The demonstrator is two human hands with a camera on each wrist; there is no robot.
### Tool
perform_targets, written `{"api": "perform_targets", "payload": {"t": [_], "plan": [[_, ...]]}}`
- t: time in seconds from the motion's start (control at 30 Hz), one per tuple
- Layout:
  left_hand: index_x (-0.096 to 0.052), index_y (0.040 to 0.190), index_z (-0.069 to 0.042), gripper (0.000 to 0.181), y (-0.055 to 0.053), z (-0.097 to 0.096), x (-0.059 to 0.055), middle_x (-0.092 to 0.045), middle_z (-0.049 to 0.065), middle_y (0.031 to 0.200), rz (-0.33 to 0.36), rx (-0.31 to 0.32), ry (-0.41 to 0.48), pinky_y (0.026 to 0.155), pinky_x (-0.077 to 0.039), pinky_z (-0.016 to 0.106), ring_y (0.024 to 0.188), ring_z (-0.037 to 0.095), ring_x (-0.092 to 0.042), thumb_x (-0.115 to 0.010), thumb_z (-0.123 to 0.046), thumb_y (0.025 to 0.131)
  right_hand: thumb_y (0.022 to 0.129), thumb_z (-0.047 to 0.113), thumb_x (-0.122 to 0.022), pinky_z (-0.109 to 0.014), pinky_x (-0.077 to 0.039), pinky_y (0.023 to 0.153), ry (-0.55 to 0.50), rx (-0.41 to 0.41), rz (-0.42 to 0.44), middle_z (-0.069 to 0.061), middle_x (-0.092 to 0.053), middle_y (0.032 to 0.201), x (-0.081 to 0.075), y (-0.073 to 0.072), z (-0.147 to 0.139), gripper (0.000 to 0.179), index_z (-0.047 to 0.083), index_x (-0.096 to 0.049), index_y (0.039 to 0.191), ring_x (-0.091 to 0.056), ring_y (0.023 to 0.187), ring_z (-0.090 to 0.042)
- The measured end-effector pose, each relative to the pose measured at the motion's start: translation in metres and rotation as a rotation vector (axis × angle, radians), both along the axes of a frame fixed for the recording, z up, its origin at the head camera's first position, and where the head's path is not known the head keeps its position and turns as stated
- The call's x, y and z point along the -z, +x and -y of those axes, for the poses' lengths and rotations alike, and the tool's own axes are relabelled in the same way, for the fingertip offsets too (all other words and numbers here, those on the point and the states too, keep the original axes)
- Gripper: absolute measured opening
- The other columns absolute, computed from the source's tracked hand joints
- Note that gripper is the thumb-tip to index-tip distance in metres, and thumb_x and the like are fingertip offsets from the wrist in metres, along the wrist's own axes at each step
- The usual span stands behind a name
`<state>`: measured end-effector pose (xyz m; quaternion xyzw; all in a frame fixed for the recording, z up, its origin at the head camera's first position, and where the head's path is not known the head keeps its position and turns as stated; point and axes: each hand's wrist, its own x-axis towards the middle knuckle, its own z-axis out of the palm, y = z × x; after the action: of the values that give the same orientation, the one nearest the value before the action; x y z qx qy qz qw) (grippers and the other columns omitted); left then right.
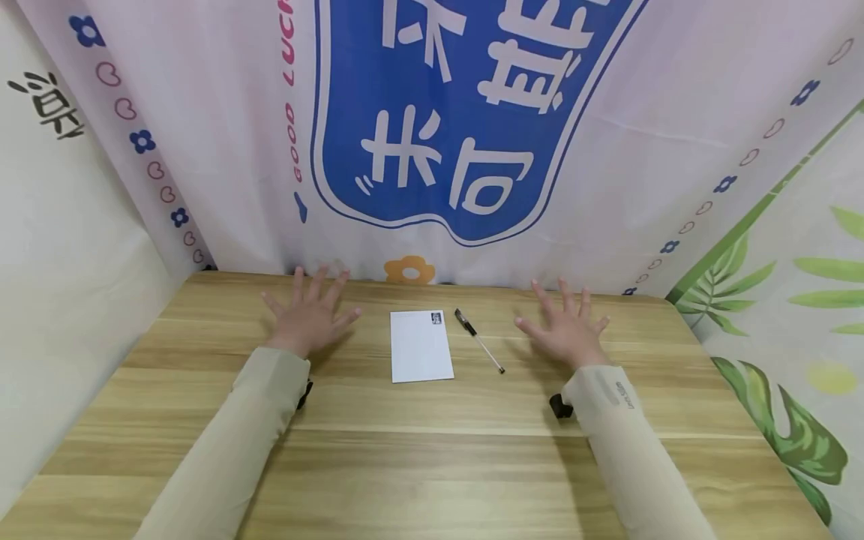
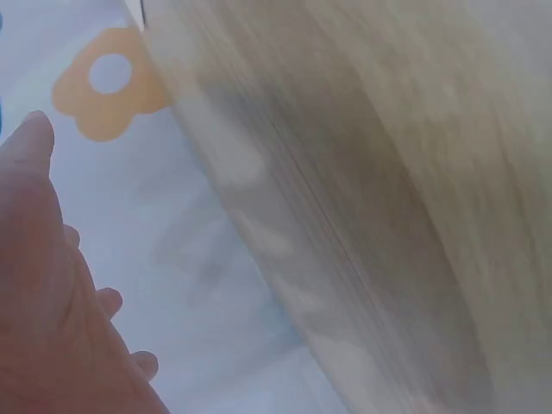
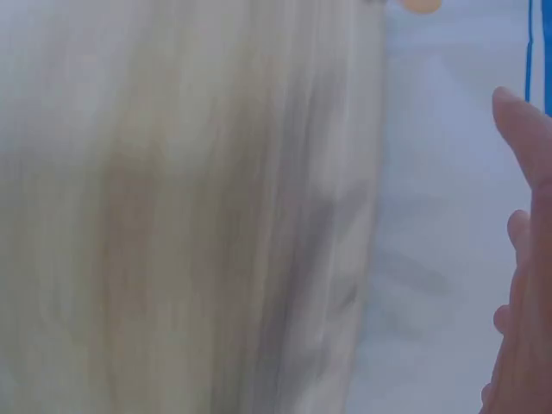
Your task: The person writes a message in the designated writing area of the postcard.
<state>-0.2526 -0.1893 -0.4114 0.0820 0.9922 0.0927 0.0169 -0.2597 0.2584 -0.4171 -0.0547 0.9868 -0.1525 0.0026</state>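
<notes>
My left hand [image 1: 307, 321] is spread with straight fingers near the back edge of the table, left of a small white notepad [image 1: 421, 349]. The pad has a small dark print in its top right corner. Just right of it lies a pen [image 1: 481, 342] with a black cap and a clear barrel, slanting down to the right. Farther right, my right hand [image 1: 567, 334] is spread too, holding nothing. In the left wrist view the left thumb [image 2: 30, 147] points up beside the curtain; the right wrist view shows the right thumb [image 3: 522, 129] and several fingertips.
A wood-grain table [image 1: 405, 465] spans the front. Behind its back edge hangs a white printed curtain [image 1: 607, 187] with a blue sign and an orange flower [image 1: 409, 270]. A pale cloth [image 1: 74, 300] hangs at left, a leaf-patterned one [image 1: 796, 360] at right. Dark straps show at both wrists.
</notes>
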Motion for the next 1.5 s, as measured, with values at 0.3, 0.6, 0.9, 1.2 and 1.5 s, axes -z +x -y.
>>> {"api": "perform_targets", "payload": {"t": [0.3,0.6,0.9,1.2,1.5], "plan": [[0.001,0.165,-0.025,0.084,0.016,-0.008,-0.009,0.015,0.011,0.169,-0.019,0.017,0.099,0.096,0.017,0.083,0.149,0.046,0.021,-0.024,-0.072,0.100,0.091,0.081,-0.038,-0.084,0.015,0.097,-0.079,-0.029,-0.029,-0.009,0.013,0.169,-0.007,0.017,0.023,0.085,0.043,-0.010,0.162,0.027,0.147,-0.048],[-0.005,0.165,-0.021,0.080,0.021,-0.024,-0.013,0.010,0.014,0.169,-0.094,0.030,0.218,0.100,0.013,0.083,0.150,0.048,0.017,-0.038,-0.061,0.104,0.097,0.055,-0.060,-0.083,-0.010,0.105,-0.189,-0.082,-0.091,-0.012,0.004,0.170,-0.005,0.023,0.045,0.081,0.039,-0.016,0.163,0.009,0.152,-0.048],[-0.012,0.165,-0.019,0.076,0.026,-0.040,-0.013,-0.003,0.019,0.169,-0.185,0.011,0.332,0.103,0.004,0.084,0.152,0.049,0.002,-0.045,-0.052,0.105,0.098,0.032,-0.067,-0.069,-0.028,0.111,-0.371,-0.100,-0.125,-0.027,-0.030,0.156,-0.005,0.023,0.071,0.073,0.009,-0.032,0.158,-0.025,0.145,-0.047],[-0.034,0.156,-0.003,0.064,0.034,-0.058,-0.001,-0.033,0.026,0.157,-0.327,0.055,0.467,0.114,-0.026,0.066,0.143,0.047,-0.032,-0.055,-0.035,0.105,0.096,0.019,-0.069,-0.054,-0.048,0.101,-0.439,-0.074,-0.054,-0.025,-0.051,0.139,0.003,0.027,0.093,0.057,-0.001,-0.049,0.146,-0.055,0.121,-0.041],[-0.042,0.150,0.001,0.053,0.040,-0.077,0.004,-0.043,0.023,0.150,-0.238,0.075,0.708,0.115,-0.034,0.056,0.139,0.040,-0.041,-0.058,-0.018,0.103,0.094,0.010,-0.071,-0.049,-0.054,0.091,-0.431,-0.025,-0.048,-0.024,-0.063,0.117,0.011,0.030,0.096,0.035,-0.007,-0.066,0.123,-0.064,0.102,-0.035]]}}
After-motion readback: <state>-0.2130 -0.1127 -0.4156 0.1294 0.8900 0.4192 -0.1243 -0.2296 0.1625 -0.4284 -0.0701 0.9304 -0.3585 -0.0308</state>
